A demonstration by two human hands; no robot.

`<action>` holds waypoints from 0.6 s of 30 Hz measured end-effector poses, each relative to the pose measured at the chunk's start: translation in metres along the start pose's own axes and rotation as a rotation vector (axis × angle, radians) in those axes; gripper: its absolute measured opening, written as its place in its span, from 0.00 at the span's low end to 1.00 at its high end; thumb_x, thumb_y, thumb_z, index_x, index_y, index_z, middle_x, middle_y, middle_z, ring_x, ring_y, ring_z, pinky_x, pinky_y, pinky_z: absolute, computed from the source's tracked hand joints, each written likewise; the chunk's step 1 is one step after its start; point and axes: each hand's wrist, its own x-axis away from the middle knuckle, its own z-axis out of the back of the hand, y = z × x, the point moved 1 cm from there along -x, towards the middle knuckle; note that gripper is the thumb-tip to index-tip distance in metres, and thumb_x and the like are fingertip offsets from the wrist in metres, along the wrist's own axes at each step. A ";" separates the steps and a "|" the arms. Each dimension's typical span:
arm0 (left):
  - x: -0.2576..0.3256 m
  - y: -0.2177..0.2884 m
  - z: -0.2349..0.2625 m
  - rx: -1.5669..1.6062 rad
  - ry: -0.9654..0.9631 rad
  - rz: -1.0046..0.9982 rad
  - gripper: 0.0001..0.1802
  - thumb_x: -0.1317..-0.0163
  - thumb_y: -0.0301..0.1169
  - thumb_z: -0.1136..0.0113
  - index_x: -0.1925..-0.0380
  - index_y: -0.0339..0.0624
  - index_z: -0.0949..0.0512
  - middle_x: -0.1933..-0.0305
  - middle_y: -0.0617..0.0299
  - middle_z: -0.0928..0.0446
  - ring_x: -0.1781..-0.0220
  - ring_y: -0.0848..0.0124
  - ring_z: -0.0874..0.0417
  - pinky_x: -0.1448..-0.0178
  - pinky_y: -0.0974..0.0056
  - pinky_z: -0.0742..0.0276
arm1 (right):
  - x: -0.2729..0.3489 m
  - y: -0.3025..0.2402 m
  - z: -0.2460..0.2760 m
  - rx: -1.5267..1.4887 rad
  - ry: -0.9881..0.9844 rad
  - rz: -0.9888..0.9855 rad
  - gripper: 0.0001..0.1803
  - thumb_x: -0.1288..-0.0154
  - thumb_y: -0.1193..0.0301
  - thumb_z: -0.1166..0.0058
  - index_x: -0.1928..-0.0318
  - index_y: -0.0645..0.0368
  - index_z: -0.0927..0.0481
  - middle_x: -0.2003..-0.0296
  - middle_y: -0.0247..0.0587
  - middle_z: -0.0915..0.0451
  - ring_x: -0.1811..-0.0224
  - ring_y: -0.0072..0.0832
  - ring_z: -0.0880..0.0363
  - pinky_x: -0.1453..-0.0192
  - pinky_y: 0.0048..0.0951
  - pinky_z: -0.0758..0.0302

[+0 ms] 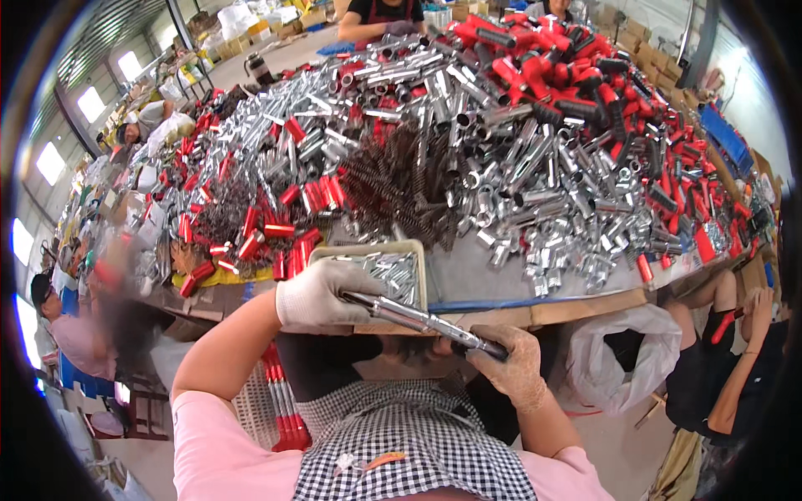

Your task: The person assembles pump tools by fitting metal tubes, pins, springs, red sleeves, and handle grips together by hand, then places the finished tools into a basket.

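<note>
My left hand (324, 294), in a white glove, is closed around one end of a long chrome tubular tool (411, 316). In a soiled pale glove, my right hand (508, 363) grips the tool's dark other end. The tool slants down to the right, just off the table's near edge and above my lap. Close beyond my left hand stands a cream tray (423, 271) with small silver pins in it. Part of the tool is hidden inside my gloves.
Dark coil springs (401, 179), chrome tubes (535, 159) and red-and-black handles (568, 71) are heaped across the table. Red cylinders (280, 230) lie left of the tray. A white sack (622, 359) hangs open at my right. Other people sit around the table.
</note>
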 end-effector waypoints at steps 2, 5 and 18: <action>0.017 -0.004 -0.009 0.083 -0.015 0.100 0.24 0.52 0.27 0.28 0.52 0.33 0.19 0.56 0.50 0.17 0.54 0.60 0.16 0.47 0.59 0.23 | -0.003 0.001 -0.005 -0.059 -0.056 0.012 0.16 0.52 0.69 0.33 0.60 0.59 0.14 0.69 0.48 0.16 0.68 0.40 0.16 0.61 0.33 0.21; 0.040 -0.004 -0.010 0.230 -0.008 0.164 0.22 0.48 0.26 0.32 0.51 0.33 0.19 0.55 0.48 0.17 0.53 0.60 0.16 0.45 0.59 0.23 | -0.008 -0.004 -0.015 -0.017 -0.138 0.052 0.17 0.54 0.68 0.32 0.60 0.59 0.14 0.69 0.46 0.16 0.68 0.39 0.15 0.61 0.32 0.21; 0.051 0.013 -0.098 0.426 0.315 0.006 0.20 0.27 0.33 0.61 0.72 0.36 0.22 0.71 0.51 0.20 0.71 0.58 0.19 0.65 0.60 0.24 | 0.004 -0.033 -0.070 -0.133 -0.553 -0.049 0.39 0.50 0.55 0.28 0.39 0.57 0.25 0.53 0.49 0.17 0.52 0.42 0.16 0.47 0.35 0.22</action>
